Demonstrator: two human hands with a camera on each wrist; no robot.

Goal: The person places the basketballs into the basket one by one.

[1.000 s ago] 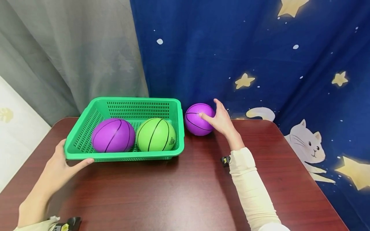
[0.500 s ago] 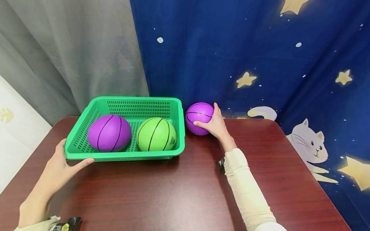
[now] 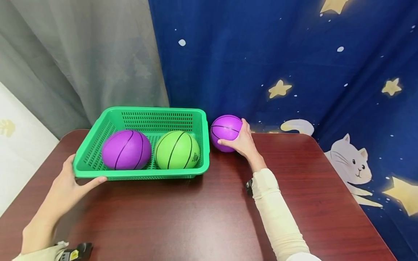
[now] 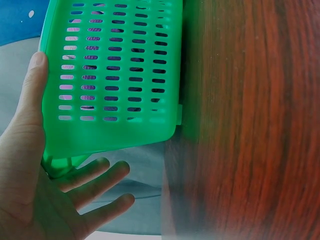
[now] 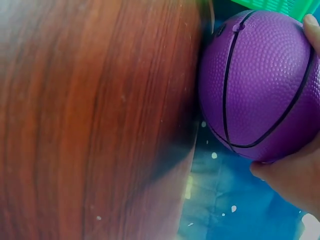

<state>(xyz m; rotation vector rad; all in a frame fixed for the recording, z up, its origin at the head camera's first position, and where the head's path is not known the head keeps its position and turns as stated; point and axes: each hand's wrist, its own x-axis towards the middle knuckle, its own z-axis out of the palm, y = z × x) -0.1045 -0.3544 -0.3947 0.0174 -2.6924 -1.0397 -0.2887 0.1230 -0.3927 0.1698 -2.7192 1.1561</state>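
A green plastic basket [image 3: 141, 174] stands on the table, with a purple ball [image 3: 126, 150] and a light green ball [image 3: 177, 150] inside. At its near left corner my left hand [image 3: 63, 190] touches the rim, thumb straight along the front. The left wrist view shows three fingers [image 4: 102, 212] spread straight below the perforated basket wall [image 4: 120, 132]. My right hand [image 3: 245, 143] grips a second purple ball [image 3: 225, 128] just right of the basket, thumb on the near side and fingers round the right. In the right wrist view this ball [image 5: 260, 80] has black seams.
The brown wooden table [image 3: 196, 217] extends in front of the basket and to the right. Behind it hang a grey curtain [image 3: 121, 54] and a blue curtain [image 3: 261, 47] with stars and a cat, close to the basket and the ball.
My right hand has closed in on the purple ball beside the basket and now grips it. Inside the basket, the purple ball rolled left, then partly back. The left hand stayed on the corner.
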